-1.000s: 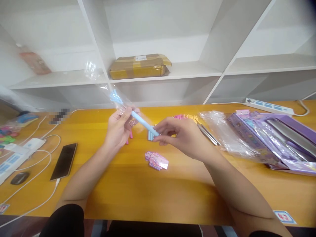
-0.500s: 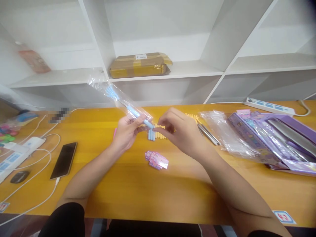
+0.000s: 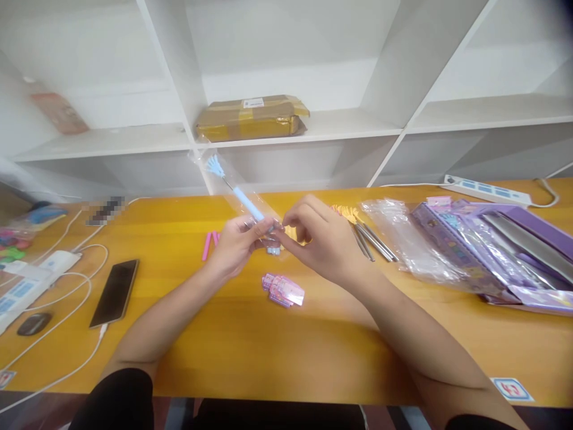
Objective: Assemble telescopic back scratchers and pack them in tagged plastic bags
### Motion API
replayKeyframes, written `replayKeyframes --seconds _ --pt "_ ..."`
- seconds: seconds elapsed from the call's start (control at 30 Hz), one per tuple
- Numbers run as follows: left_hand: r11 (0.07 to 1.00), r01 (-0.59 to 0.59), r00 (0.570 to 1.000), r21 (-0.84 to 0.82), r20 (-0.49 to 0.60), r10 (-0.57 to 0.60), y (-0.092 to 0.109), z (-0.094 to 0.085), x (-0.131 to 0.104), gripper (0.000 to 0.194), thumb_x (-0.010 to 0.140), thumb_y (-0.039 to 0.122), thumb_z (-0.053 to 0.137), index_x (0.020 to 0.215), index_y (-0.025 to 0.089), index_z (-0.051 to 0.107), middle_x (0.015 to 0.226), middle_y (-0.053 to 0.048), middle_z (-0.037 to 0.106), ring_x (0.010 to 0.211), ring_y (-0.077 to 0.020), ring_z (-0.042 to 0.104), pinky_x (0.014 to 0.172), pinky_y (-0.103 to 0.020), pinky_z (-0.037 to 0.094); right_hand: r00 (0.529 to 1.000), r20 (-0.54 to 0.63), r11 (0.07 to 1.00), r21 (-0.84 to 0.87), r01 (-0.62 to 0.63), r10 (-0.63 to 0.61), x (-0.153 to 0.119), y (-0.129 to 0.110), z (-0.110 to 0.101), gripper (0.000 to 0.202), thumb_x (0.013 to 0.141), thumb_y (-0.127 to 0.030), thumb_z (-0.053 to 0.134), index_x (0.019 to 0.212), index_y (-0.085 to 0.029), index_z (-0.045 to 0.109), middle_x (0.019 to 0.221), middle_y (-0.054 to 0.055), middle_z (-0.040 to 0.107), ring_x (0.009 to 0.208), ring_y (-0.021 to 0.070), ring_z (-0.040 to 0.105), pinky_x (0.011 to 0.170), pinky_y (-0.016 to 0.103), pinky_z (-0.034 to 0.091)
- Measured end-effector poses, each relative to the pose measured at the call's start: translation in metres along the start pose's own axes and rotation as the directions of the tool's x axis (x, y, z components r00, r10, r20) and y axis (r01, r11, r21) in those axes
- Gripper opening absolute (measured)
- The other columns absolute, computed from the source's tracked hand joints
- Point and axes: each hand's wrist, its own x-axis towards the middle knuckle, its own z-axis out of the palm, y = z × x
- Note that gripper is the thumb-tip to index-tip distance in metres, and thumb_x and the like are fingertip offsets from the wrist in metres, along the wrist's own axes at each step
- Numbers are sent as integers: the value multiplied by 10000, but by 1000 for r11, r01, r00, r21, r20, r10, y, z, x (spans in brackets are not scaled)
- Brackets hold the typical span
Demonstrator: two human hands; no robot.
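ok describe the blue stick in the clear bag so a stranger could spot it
Below the white shelves, find the orange-brown table. Above it, the left hand grips the lower end of a blue stick that slants up to the left. Unlike the loose pink tubes lying nearby, it sits in a clear bag and ends in a spread-fingered, hand-shaped tip.

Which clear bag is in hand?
The bag around the blue stick, gripped by the left hand above the table; the stacked bags lie beside the purple box.
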Motion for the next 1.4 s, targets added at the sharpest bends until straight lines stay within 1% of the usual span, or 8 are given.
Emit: replayKeyframes --seconds 0.13,0.27,0.33,0.4,0.57,0.77,1.2,1.4 --pt "1000 -13 1000 23 12 12 5 -1 0 338 847 452 910 937 144 803 861 -67 763 752 -160 737 697 -268 629 990 122 996 65 57 -65 1 7 -10 158 1049 -369 662 1053 -217 621 1076 51 636 724 111 555 615 277 433" --pt "999 21 998 49 -53 -18 15 -4 -1 460 816 431 939 1168 201 753 800 -35 767 633 -162 717 583 -259 579 914 309 964 113 240 -264 1 18 -23 414 987 -426 756 1355 -283 632 1295 99 588 1004 211 639 769 345 543" --pt "997 32 998 75 -65 -27 18 -5 -1 508 813 442 940 1213 208 732 780 -33 765 612 -162 705 566 -255 561 906 306 956 64 286 -292 0 20 -24 334 1050 -335 660 1384 -341 646 1346 88 592 1066 223 642 797 358 541" --pt "994 33 999 101 -41 -29 18 -7 1 496 815 468 932 1188 206 738 749 -27 750 601 -157 692 553 -246 541 927 238 956 26 293 -291 0 20 -21 251 1089 -265 572 1281 -362 700 1310 53 641 1044 207 645 812 357 529" --pt "990 64 998 127 -8 -63 11 -16 9 468 881 569 843 1123 176 763 711 -14 693 568 -117 628 504 -211 466 908 164 922 119 369 -384 5 15 -19 151 1092 -213 571 1070 -270 709 1142 32 747 1056 206 639 924 388 514" --pt "986 76 997 149 19 -80 8 -16 12 487 855 516 884 1186 194 732 659 3 693 517 -120 620 495 -215 431 939 182 949 175 263 -293 7 14 -18 155 1117 -274 542 1055 -241 680 1035 47 752 972 204 651 872 378 496" --pt "994 -7 992 107 130 -7 9 -8 5 430 896 520 844 1177 214 731 938 -59 735 753 -175 721 639 -268 578 977 173 955 289 72 -126 9 12 -17 56 1056 -256 646 1010 -237 674 912 7 703 862 157 639 804 322 500" --pt "989 -40 990 141 139 20 11 -8 3 454 768 420 963 1109 215 745 942 -75 747 771 -202 727 640 -286 589 988 153 924 381 -31 -31 9 13 -16 19 1021 -247 686 1010 -247 702 930 -1 700 864 146 651 796 316 499"
